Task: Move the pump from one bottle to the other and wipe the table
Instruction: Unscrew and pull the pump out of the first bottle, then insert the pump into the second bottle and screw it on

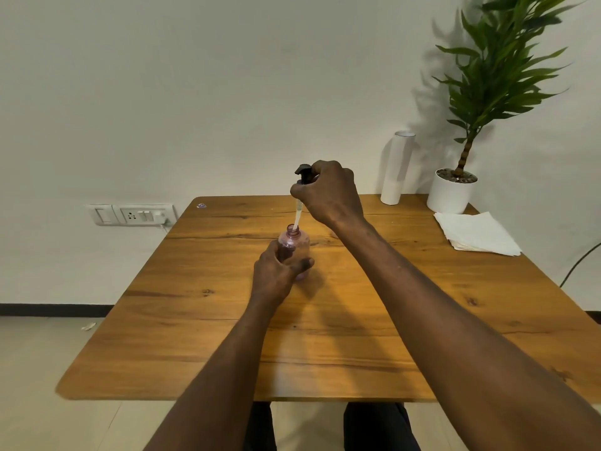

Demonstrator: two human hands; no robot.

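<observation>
Head view, looking down over both my arms. Right hand (328,190) is closed around the black pump (303,173), head poking out past my knuckles, and its pale dip tube (297,218) hangs straight below my fist with the tip just inside the open neck of the pink bottle (294,244). Left hand (278,271) is wrapped round that bottle's lower body, thumb across the front, pinning it upright on the table (325,353).

So I'm at the pump-and-neck step; whether it's coming out or going in, I can't tell from this alone. Either way the collar isn't seated: there's a clear stretch of tube showing between my fist and the neck. If it's going in, I'd say the next move is straight down, keeping the tube centred, then a twist to catch the threads, while my left hand holds firm against the turn. If it's coming out, lift until the tube clears the rim.

Out beyond my right hand, toward the far right corner: a white cylinder (396,170), possibly the other bottle, though I can't be sure, then a potted plant (455,190). Nearer, right of my forearm, a stack of white napkins (476,232), which I'd take for the wiping. Nothing lies between my hands and those; the wood around the bottle is bare.
</observation>
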